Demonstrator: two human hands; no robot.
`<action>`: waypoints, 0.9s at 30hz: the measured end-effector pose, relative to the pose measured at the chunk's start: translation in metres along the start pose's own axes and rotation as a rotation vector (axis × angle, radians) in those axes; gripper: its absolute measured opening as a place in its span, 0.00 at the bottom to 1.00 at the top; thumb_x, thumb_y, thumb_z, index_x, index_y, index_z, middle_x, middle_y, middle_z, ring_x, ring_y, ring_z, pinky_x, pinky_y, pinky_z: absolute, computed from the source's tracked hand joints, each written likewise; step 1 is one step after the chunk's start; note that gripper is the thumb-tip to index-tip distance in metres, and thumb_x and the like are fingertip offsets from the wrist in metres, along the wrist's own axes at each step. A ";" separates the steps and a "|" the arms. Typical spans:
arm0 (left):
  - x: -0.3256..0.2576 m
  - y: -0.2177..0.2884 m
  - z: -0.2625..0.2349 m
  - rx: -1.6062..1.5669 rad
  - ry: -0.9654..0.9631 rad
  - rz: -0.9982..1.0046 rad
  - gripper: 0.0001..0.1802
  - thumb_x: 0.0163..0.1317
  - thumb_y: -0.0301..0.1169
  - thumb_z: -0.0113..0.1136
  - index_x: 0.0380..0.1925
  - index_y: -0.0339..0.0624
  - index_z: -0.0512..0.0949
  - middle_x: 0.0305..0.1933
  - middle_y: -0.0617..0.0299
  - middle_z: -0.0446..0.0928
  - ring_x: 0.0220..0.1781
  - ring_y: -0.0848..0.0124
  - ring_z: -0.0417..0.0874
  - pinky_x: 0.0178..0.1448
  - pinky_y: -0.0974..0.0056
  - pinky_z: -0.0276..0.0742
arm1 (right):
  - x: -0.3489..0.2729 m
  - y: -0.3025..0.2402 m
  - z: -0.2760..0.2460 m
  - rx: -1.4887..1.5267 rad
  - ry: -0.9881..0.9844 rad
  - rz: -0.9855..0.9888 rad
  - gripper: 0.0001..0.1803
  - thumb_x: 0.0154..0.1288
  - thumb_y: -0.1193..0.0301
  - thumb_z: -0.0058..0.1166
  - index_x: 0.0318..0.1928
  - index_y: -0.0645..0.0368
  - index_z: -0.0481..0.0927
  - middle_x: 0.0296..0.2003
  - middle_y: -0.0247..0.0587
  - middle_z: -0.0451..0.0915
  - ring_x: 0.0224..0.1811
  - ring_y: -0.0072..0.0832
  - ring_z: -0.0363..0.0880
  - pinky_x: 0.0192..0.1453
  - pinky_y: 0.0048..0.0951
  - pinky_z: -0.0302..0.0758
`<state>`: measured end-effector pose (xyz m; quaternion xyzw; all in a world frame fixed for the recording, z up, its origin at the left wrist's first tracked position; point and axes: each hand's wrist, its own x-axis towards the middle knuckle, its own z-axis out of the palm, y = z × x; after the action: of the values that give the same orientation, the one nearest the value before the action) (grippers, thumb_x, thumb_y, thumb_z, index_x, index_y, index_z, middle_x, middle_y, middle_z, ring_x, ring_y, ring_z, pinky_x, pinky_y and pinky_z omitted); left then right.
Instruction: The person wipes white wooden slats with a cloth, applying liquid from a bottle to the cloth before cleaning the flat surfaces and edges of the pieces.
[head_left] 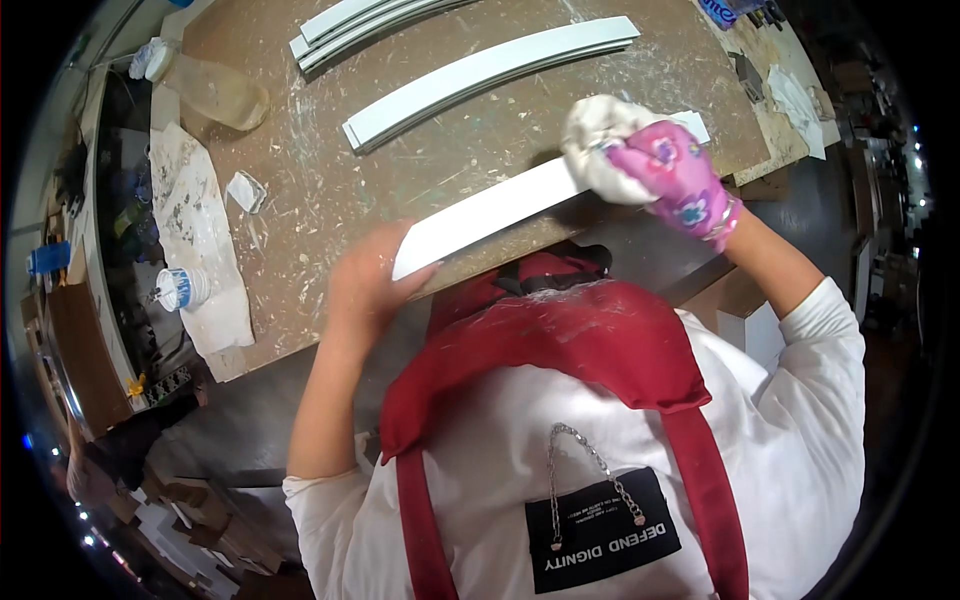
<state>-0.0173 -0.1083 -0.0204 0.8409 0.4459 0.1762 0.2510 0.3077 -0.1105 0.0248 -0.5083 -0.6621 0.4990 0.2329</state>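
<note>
A white, slightly curved strip [500, 213] lies along the near edge of the table. My left hand [372, 275] is bare and grips the strip's left end, the thumb at its near side. On my right hand [668, 170] is a pink flowered glove, its fingers closed round a bunched white cloth [603, 145]. That cloth rests against the strip's upper face towards the right end, covering part of it. The strip's right tip shows beyond the glove. Farther back lies a stack of similar curved white strips [490, 75], with another stack [370, 22] behind it.
The brown worktable [300, 200] is scuffed and paint-spattered. At its left stand a cloudy plastic jug [215, 92], a stained paper sheet [205, 230], a small white lump [246, 192] and a blue-and-white tub [182, 289]. A crumpled white sheet [795, 105] lies at the far right.
</note>
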 end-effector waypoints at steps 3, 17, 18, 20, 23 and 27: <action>0.003 0.002 0.000 -0.011 -0.030 -0.026 0.26 0.49 0.39 0.69 0.48 0.44 0.77 0.45 0.53 0.79 0.46 0.54 0.80 0.47 0.56 0.77 | -0.008 0.014 0.006 0.255 0.105 0.106 0.15 0.67 0.66 0.48 0.50 0.58 0.78 0.42 0.43 0.82 0.40 0.28 0.81 0.44 0.27 0.79; 0.011 0.006 -0.002 0.049 -0.061 0.027 0.26 0.49 0.38 0.70 0.47 0.39 0.76 0.46 0.51 0.80 0.47 0.53 0.81 0.49 0.57 0.77 | -0.063 0.045 -0.016 -0.836 0.152 -0.051 0.22 0.59 0.73 0.49 0.56 0.51 0.74 0.49 0.45 0.77 0.49 0.37 0.78 0.47 0.36 0.79; 0.010 0.004 -0.003 0.068 -0.066 0.034 0.26 0.48 0.38 0.70 0.47 0.39 0.76 0.46 0.51 0.80 0.47 0.53 0.81 0.49 0.57 0.77 | -0.041 0.016 0.018 -1.023 0.186 -0.340 0.22 0.59 0.71 0.50 0.56 0.50 0.73 0.49 0.43 0.78 0.49 0.36 0.78 0.51 0.36 0.78; 0.003 0.004 -0.005 0.064 -0.073 0.005 0.26 0.49 0.38 0.70 0.47 0.39 0.76 0.46 0.51 0.80 0.46 0.53 0.81 0.49 0.57 0.77 | -0.018 -0.028 0.063 -0.971 0.219 -0.532 0.20 0.58 0.72 0.51 0.53 0.51 0.75 0.47 0.39 0.79 0.49 0.36 0.78 0.57 0.32 0.74; 0.007 0.003 -0.006 0.070 -0.080 0.014 0.26 0.49 0.37 0.70 0.48 0.40 0.76 0.45 0.51 0.80 0.46 0.53 0.80 0.48 0.56 0.76 | -0.029 0.004 0.029 -0.335 0.308 -0.248 0.21 0.61 0.65 0.57 0.55 0.54 0.74 0.42 0.41 0.81 0.49 0.35 0.79 0.53 0.33 0.76; 0.001 0.008 -0.005 0.035 -0.027 0.000 0.26 0.49 0.37 0.70 0.48 0.40 0.76 0.45 0.51 0.79 0.46 0.51 0.79 0.49 0.55 0.76 | -0.089 0.062 -0.104 -1.218 0.461 -0.081 0.21 0.60 0.73 0.52 0.55 0.59 0.72 0.49 0.46 0.77 0.51 0.36 0.77 0.56 0.36 0.74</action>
<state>-0.0143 -0.1094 -0.0113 0.8476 0.4453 0.1572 0.2421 0.4536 -0.1478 0.0279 -0.6182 -0.7780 -0.0965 0.0579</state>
